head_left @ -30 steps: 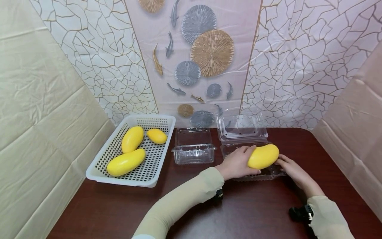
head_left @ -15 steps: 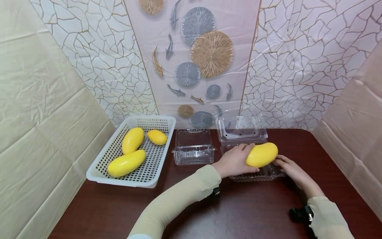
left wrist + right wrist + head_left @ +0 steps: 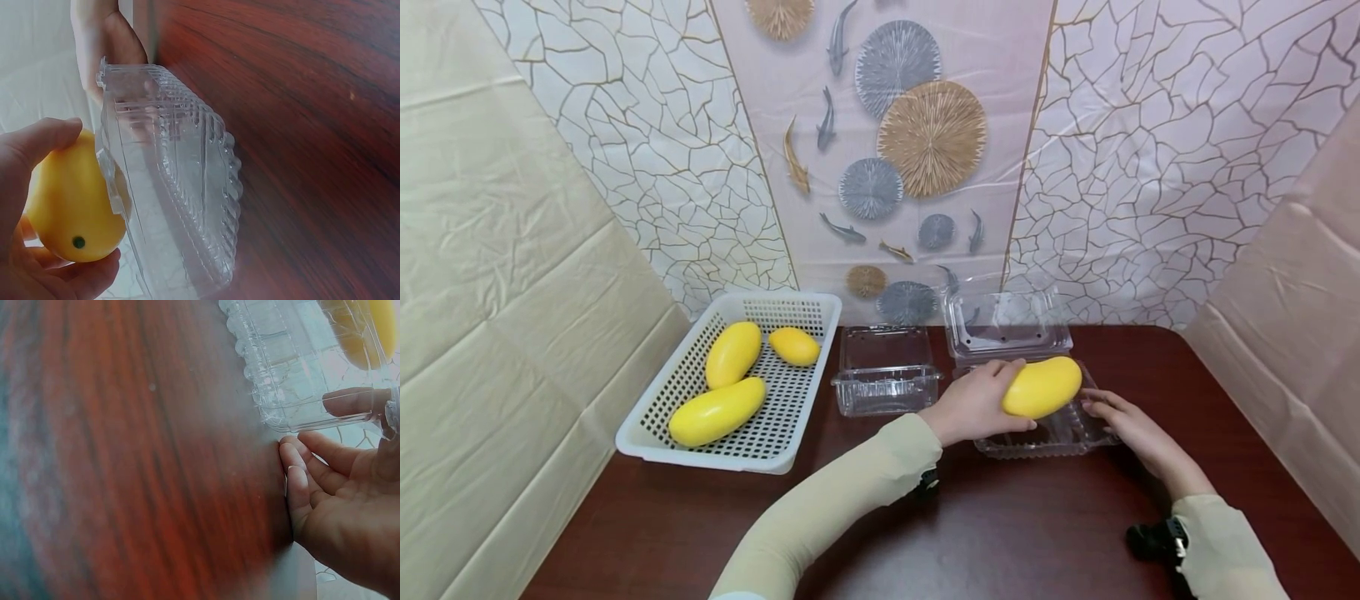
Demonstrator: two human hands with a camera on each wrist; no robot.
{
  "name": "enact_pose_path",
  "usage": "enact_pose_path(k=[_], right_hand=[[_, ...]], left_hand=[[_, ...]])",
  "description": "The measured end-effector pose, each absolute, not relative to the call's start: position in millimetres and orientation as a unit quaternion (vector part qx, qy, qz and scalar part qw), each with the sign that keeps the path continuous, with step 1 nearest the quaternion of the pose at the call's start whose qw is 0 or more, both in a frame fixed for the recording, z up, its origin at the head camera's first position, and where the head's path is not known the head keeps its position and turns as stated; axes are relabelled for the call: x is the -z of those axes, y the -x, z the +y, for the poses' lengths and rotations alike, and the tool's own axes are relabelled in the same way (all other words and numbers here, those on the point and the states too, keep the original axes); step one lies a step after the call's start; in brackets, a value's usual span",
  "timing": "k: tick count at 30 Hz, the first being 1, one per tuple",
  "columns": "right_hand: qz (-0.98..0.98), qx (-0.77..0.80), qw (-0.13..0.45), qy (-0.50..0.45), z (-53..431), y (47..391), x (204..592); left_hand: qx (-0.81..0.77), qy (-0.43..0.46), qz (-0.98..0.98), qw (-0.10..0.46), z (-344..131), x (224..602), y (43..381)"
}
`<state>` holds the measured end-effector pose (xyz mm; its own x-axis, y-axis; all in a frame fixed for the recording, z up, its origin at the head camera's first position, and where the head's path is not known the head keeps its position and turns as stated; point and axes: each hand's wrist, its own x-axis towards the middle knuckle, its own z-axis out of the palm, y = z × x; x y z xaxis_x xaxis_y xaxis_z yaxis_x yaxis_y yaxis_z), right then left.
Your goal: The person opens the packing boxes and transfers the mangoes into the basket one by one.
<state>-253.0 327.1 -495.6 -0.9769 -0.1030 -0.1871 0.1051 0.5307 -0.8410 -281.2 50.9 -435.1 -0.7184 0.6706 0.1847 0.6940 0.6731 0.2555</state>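
Note:
My left hand (image 3: pixel 976 404) grips a yellow mango (image 3: pixel 1042 387), held over an open clear plastic clamshell box (image 3: pixel 1037 446). In the left wrist view the mango (image 3: pixel 78 200) shows a dark green stem spot, with thumb above and fingers below it. It overlaps the box rim there. My right hand (image 3: pixel 1138 429) pinches the box's right side: in the right wrist view the thumb (image 3: pixel 353 401) shows through the clear wall while the other fingers (image 3: pixel 319 462) curl outside. The box lid (image 3: pixel 1007 321) stands raised at the back.
A white perforated basket (image 3: pixel 628 425) at left holds two large mangoes (image 3: pixel 718 410) and a smaller yellow fruit (image 3: pixel 794 346). Between it and my left hand stands a second, smaller open clear box (image 3: pixel 887 392). Patterned cloth walls (image 3: pixel 1157 167) surround the dark red wooden table (image 3: pixel 1015 533).
My left hand has shifted a little left with the mango, uncovering more of the box's right part. The right hand has stayed nearly still at the box's side.

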Motion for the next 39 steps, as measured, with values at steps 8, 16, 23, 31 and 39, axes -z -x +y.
enact_pose_path(k=[8, 16, 23, 31, 39], right_hand=[[0.867, 0.488, 0.102, 0.006, 328, 253, 497], [0.864, 0.493, 0.100, 0.010, 328, 252, 497], [0.861, 0.500, 0.097, 0.008, 327, 251, 496], [0.861, 0.497, 0.104, 0.004, 327, 251, 495], [0.864, 0.493, 0.104, 0.005, 326, 249, 494]], left_hand=[[0.162, 0.369, -0.915, 0.029, 43, 435, 282], [0.157, 0.370, -0.915, 0.039, 36, 435, 284], [0.162, 0.365, -0.916, 0.032, 30, 438, 286], [0.170, 0.363, -0.916, 0.034, 21, 438, 286], [0.176, 0.370, -0.911, 0.046, 12, 432, 283]])
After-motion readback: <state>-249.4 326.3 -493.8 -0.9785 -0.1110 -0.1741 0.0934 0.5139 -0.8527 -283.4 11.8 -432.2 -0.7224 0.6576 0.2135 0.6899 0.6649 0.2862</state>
